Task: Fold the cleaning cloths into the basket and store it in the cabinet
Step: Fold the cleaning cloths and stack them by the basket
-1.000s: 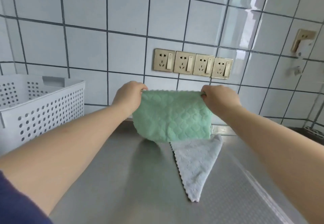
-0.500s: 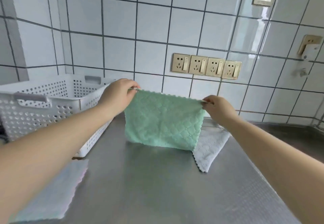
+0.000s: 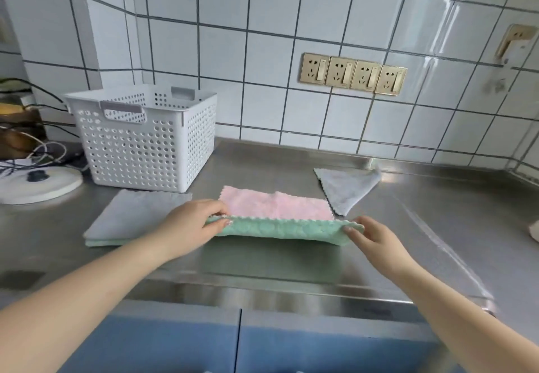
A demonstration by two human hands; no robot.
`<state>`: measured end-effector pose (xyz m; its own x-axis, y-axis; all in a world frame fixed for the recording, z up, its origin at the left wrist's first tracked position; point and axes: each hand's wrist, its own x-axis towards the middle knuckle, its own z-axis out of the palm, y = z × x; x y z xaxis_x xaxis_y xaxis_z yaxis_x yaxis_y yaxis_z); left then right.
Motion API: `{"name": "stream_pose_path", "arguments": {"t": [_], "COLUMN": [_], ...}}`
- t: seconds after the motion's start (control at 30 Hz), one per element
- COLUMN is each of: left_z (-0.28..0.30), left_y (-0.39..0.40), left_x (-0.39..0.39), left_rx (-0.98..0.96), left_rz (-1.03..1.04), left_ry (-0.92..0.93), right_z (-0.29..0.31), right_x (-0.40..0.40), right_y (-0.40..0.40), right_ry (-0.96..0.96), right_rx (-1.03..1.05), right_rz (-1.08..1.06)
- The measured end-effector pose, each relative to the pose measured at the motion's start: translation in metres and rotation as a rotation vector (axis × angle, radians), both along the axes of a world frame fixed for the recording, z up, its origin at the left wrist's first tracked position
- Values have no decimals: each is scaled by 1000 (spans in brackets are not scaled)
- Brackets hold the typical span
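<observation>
Your left hand [image 3: 196, 221] and right hand [image 3: 370, 234] are each pinching a corner of the green-and-pink cleaning cloth [image 3: 277, 215], holding its green edge folded up over the pink face on the steel counter [image 3: 262, 259]. A folded grey cloth [image 3: 134, 216] is lying beside your left hand, in front of the white perforated basket [image 3: 143, 142]. Another grey cloth [image 3: 348, 187] is sitting just behind your right hand.

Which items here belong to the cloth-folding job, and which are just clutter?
Job:
green-and-pink cloth, pinched at its near corners by the left hand and right hand
folded grey cloth
unfolded grey cloth
white perforated basket
blue cabinet doors

Lying about:
round white base
cables
wall sockets
</observation>
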<state>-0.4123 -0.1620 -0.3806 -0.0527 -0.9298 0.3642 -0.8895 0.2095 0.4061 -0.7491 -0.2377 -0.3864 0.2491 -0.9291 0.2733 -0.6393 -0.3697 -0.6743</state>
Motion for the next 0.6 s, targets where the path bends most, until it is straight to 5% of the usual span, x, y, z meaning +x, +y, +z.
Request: {"name": "stream_pose_path", "arguments": {"t": [0.6], "left_z": [-8], "left_y": [-7], "left_x": [-4], "left_rx": [171], "left_rz": [-47], "left_ry": [337], "right_z": [-13], "right_x": [-14], "right_y": [3], "right_ry": [66], "right_rx": [15], "right_rz": [-60]}}
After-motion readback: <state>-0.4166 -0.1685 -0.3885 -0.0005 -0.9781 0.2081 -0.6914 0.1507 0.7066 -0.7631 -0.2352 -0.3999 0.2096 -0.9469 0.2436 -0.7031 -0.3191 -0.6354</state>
